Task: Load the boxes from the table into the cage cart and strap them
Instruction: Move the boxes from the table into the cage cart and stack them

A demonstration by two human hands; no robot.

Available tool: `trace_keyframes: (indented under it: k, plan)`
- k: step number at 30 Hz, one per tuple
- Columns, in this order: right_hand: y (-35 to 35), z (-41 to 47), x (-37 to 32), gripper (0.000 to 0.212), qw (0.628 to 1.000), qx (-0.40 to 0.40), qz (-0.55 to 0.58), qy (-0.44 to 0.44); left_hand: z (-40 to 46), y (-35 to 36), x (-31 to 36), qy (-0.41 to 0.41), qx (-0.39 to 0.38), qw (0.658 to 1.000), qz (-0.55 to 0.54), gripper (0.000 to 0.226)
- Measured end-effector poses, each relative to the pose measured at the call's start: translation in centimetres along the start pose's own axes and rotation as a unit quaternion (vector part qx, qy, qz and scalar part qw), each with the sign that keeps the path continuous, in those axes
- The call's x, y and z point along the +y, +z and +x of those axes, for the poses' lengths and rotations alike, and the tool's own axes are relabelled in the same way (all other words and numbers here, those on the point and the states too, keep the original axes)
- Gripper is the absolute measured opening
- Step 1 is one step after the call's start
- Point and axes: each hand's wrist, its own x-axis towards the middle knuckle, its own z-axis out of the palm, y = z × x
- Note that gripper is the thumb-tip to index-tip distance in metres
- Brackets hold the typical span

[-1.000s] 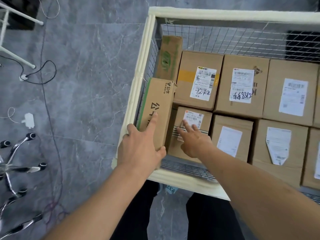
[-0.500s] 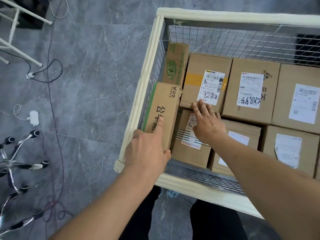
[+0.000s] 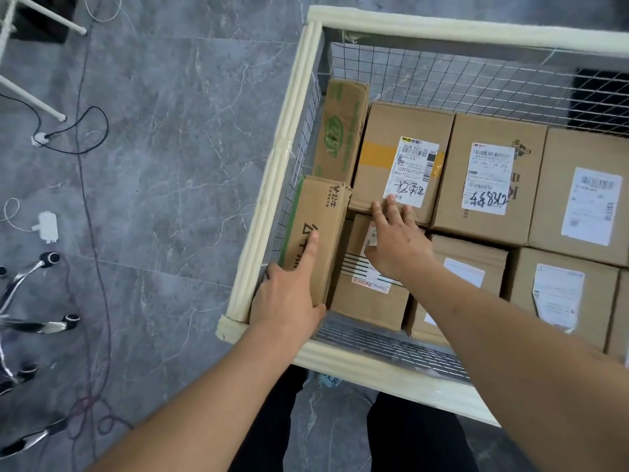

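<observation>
Narrow cardboard box [image 3: 315, 233], green stripe down one long edge and black printing on top, stands on edge in the near-left corner of the cage cart [image 3: 272, 185], wedged between the wire mesh side and a lower labelled box [image 3: 369, 284]. Judged from looks: plain corrugated carton, stiff on the faces but soft at the corners; its far top corner looks crumpled. Probably light to moderate, since one hand seems enough to steady it. The surface is dry card, not slippery. Best hold would be across the narrow width near the near end, thumb on one side face and fingers on the other, or palm flat on top to push it down into the slot. Avoid the dented far corner.

Left hand [image 3: 292, 294] rests on the near end of this box, index finger straight along the top face, thumb out toward the mesh side. The other fingers wrap the right side face, partly hidden.

Right hand [image 3: 394, 240] reaches further in, palm down, fingers straight and slightly spread. The fingertips touch the near edge of the yellow-taped box [image 3: 381, 158] in the back row, with the palm over the lower labelled box. It looks like a flat press or push, not a grasp.

Both forearms extend from below over the padded near rail [image 3: 391, 369].
</observation>
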Motion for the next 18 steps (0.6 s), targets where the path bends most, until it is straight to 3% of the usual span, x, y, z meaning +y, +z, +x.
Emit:
trace_keyframes:
  k: [8, 18]
  plan:
    - [-0.2, -0.2, -1.0, 0.080, 0.999, 0.022, 0.021, 0.013, 1.1, 0.6, -0.3, 0.010, -0.003, 1.000, 0.000, 0.121]
    - [0.2, -3.9, -2.9, 0.069, 0.997, 0.055, 0.035, -0.042, 1.0, 0.0, 0.3, 0.035, 0.012, 0.999, 0.036, 0.114]
